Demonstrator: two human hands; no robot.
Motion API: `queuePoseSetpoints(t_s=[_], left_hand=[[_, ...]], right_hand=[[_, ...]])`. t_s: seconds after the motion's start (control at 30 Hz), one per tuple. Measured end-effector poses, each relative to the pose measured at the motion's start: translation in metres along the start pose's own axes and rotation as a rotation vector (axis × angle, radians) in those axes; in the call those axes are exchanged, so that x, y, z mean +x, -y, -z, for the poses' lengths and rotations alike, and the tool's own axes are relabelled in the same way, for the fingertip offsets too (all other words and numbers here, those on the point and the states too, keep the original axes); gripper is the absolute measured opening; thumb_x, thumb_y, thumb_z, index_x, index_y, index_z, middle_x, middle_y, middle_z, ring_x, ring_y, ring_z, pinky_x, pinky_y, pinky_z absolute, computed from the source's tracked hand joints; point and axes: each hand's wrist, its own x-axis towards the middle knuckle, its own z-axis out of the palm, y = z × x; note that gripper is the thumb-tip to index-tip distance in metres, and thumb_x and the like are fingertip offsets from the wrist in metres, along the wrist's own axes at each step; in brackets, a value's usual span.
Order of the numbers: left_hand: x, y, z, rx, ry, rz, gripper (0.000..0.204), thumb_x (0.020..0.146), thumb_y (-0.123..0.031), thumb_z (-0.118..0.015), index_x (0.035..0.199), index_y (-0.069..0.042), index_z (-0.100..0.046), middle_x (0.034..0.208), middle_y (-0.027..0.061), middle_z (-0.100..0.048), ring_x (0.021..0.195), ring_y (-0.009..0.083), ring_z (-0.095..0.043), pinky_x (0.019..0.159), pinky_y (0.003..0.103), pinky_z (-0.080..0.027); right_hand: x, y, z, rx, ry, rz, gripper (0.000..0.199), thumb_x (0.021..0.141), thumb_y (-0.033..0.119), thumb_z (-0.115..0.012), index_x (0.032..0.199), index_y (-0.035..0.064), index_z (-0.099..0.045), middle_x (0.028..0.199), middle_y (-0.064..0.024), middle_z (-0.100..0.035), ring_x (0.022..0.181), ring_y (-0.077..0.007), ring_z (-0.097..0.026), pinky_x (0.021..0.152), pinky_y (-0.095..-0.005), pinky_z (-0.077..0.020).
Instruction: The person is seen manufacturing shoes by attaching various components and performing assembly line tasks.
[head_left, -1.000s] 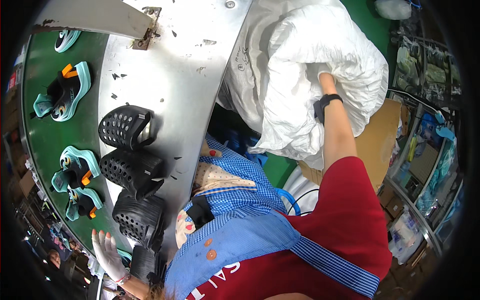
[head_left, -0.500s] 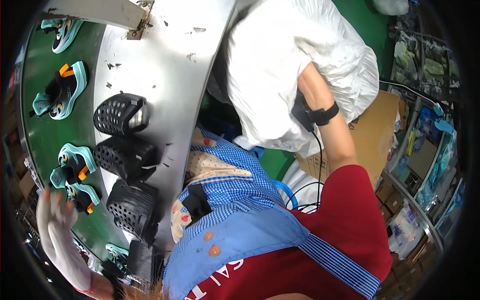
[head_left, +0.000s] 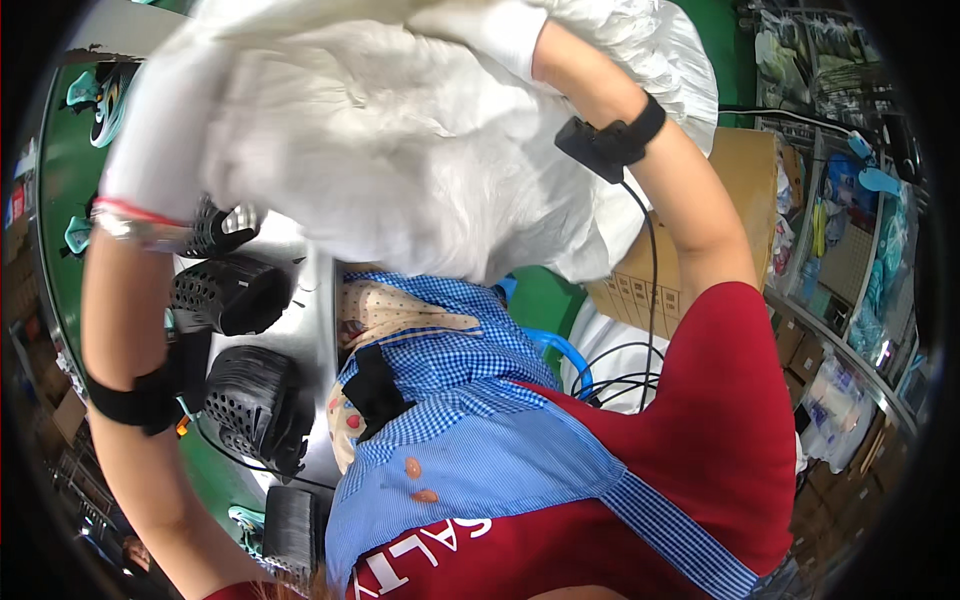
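Note:
A large white bag (head_left: 470,170) of thin, crumpled material spreads across the upper middle, over the metal table's edge. My right hand (head_left: 490,35), in a white glove, is at the bag's upper part, its fingers closed on a fold. Its fingertips blend into the white material. My left hand (head_left: 170,120), also gloved, is at the bag's left side over the table; motion smears it and its fingers cannot be made out. Below it, black perforated clog-shaped pieces (head_left: 232,295) stand in a row on the metal table (head_left: 318,290).
Teal and black sports shoes (head_left: 108,110) lie on a green belt (head_left: 62,160) at the left. A cardboard box (head_left: 745,180) stands behind the bag to the right. Shelves with bagged goods (head_left: 820,430) line the right side. A black cable (head_left: 652,290) hangs from the right wrist device.
My left hand has swung up from the lower left to the bag. The bag's material now extends left over the table, covering part of it. My right hand has come out from the bag's folds.

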Motion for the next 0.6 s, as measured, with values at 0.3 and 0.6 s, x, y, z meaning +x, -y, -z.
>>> queuePoseSetpoints(t_s=[0.3, 0.6], left_hand=[[-0.025, 0.024, 0.105, -0.053, -0.092, 0.673, 0.044, 0.093, -0.027, -0.056, 0.124, 0.004, -0.055, 0.108, 0.0085, -0.064, 0.093, 0.0090, -0.059, 0.080, 0.022, -0.047], [-0.029, -0.007, 0.065, -0.179, -0.017, 0.388, 0.045, 0.094, -0.026, -0.056, 0.127, 0.004, -0.053, 0.105, 0.0051, -0.064, 0.084, 0.0105, -0.061, 0.074, 0.021, -0.047]], right_hand=[[-0.091, -0.094, 0.056, 0.112, -0.026, 0.058, 0.049, 0.092, 0.040, -0.049, 0.124, 0.0043, -0.057, 0.116, -0.0174, -0.063, 0.105, -0.0282, -0.061, 0.091, -0.0361, -0.0451], [-0.057, -0.056, 0.075, -0.061, 0.086, 0.035, 0.041, 0.093, 0.035, -0.049, 0.119, 0.0052, -0.060, 0.118, -0.0134, -0.062, 0.109, -0.0245, -0.057, 0.093, -0.0350, -0.0444]])
